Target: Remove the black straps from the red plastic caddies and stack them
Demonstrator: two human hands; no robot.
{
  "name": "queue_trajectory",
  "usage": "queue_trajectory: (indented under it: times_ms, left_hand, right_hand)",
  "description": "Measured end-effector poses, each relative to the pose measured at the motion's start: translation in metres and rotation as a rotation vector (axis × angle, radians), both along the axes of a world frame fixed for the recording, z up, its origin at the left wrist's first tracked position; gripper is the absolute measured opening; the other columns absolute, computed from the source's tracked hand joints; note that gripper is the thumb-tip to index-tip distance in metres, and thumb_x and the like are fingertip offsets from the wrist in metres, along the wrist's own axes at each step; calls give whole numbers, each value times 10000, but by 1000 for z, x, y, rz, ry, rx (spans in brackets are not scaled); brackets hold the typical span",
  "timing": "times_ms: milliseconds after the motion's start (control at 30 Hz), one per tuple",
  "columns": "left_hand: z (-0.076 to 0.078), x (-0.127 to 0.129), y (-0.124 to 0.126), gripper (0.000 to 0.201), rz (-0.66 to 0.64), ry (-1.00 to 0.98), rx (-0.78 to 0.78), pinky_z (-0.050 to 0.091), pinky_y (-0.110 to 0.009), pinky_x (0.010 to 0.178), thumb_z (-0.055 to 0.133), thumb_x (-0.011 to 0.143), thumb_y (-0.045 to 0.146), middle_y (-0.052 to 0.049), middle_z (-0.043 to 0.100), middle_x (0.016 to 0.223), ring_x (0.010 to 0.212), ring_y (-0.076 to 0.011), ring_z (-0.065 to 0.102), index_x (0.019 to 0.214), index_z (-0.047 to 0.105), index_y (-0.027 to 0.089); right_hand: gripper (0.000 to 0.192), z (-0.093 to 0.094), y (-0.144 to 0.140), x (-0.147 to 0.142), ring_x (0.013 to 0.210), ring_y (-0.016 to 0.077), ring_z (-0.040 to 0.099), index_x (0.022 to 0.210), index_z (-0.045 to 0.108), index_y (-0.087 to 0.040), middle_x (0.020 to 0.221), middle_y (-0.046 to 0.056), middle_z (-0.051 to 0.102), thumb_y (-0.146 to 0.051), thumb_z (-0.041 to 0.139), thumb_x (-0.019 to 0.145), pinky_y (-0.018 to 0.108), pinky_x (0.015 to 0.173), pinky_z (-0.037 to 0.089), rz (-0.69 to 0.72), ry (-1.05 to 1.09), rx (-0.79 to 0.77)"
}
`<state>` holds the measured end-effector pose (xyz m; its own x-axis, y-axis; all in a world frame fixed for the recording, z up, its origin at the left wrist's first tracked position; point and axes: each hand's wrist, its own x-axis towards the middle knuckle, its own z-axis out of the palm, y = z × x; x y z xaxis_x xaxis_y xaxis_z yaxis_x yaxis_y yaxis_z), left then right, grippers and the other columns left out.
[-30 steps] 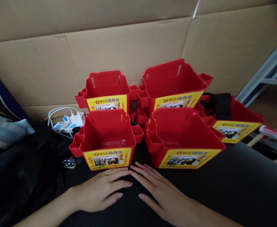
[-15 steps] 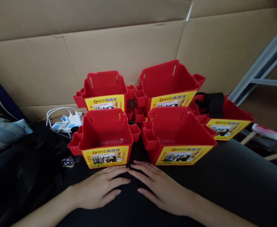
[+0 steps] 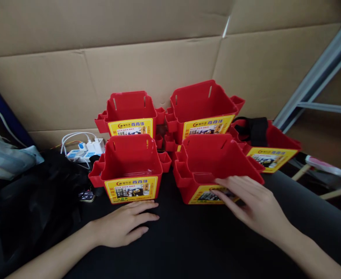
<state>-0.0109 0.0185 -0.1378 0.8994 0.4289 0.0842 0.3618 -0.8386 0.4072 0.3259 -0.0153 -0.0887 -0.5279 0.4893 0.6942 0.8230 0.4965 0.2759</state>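
My left hand (image 3: 123, 224) lies flat on the black table, fingers outstretched, just before the front left red plastic tool bin (image 3: 129, 155). My right hand (image 3: 254, 201) is raised at the front right red tool bin (image 3: 211, 155). Its fingers reach over the front rim, and the thumb is apart from them before the yellow label; no firm grip shows. Behind stand a rear left red bin (image 3: 129, 106) and a rear right red bin (image 3: 202, 100). Another red bin (image 3: 283, 137) at the right has a black strap (image 3: 257, 131) across it.
A cardboard wall (image 3: 153, 73) rises behind the bins. At left are a white power strip (image 3: 85, 153) with plugged-in cables, black cloth (image 3: 36, 201) and a pale plastic bag (image 3: 7, 159). On the right a metal frame (image 3: 318, 81) leans beyond the table edge.
My right hand has lifted off the table and moved right, up to the rim of the front right bin. My left hand stays flat. The view has shifted slightly.
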Motion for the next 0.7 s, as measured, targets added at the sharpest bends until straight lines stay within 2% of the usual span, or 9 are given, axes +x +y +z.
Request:
queue_trajectory:
  times_ms: [200,267,367,433,500,567,633,700]
  left_hand:
    - [0,2,3,416,-9,17,-15,275,-361,1104,455,874,228,-57,322,1444,1322,-181,310,1290,434,217]
    - [4,3,3,379,-19,21,-42,282,-351,1099,463,871,230,-62,323,1442,1315,-183,323,1249,472,203]
    - [26,-2,-6,301,-46,36,-117,382,-298,1022,480,861,215,-60,480,1321,1192,-171,478,1155,541,195]
    - [47,-17,-15,231,11,41,-137,472,-247,876,463,873,230,-34,628,1081,980,-142,602,1066,587,204]
    - [64,-43,-21,211,204,-6,-58,492,-223,745,432,891,285,-7,660,878,805,-126,626,961,618,216]
    - [71,-76,-20,240,523,-97,146,484,-252,748,427,883,356,-18,656,882,816,-153,615,908,621,216]
    - [65,-109,-10,290,842,-59,377,469,-324,802,459,844,429,-68,643,959,910,-225,593,929,611,198]
    - [51,-133,3,392,1045,115,485,453,-392,828,507,787,462,-140,622,1032,969,-300,572,1011,591,152]
  right_hand:
    - [135,-3,-48,-28,669,168,667,960,559,-207,795,19,713,-204,485,847,316,675,499,59,0,77]
    - [141,0,-61,-42,635,150,665,935,569,-214,770,-1,715,-167,477,839,290,648,500,84,13,78]
    - [200,4,-68,-63,619,141,664,913,588,-203,766,-9,715,-115,422,847,269,606,504,110,8,55]
    - [253,6,-68,-74,614,145,664,897,601,-191,765,-6,715,-101,367,863,270,569,507,115,-13,37]
    - [306,7,-66,-81,622,150,667,888,613,-184,771,-2,716,-87,323,868,272,546,511,118,-39,20]
    - [355,7,-65,-85,657,151,671,916,622,-183,805,5,718,-57,295,855,268,560,520,118,-67,-4]
    - [390,7,-66,-87,692,153,672,956,623,-180,843,15,716,-30,284,836,264,582,527,112,-89,-32]
    - [399,9,-68,-89,683,152,670,983,618,-178,847,22,714,-40,271,841,262,572,529,119,-103,-57]
